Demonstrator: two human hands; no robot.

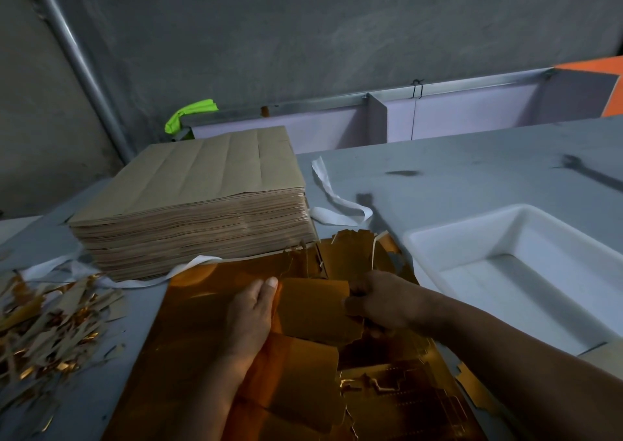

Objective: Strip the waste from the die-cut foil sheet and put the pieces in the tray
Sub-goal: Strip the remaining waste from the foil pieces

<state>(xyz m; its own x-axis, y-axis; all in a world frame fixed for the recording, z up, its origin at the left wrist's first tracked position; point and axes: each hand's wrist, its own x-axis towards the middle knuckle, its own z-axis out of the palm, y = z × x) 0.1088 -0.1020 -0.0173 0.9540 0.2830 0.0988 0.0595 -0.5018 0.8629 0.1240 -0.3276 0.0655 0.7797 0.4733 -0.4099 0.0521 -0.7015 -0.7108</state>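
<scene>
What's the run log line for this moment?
step: stripping foil sheet | left hand: flat on sheet | right hand: gripping foil piece | tray: no pieces visible | scrap pile: left of sheet

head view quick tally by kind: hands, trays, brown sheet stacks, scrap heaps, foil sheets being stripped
hands: 2 (left hand, right hand)
white tray: 1
stack of brown sheets: 1
scrap heap: 1
foil sheet under the hands: 1
total: 6
</scene>
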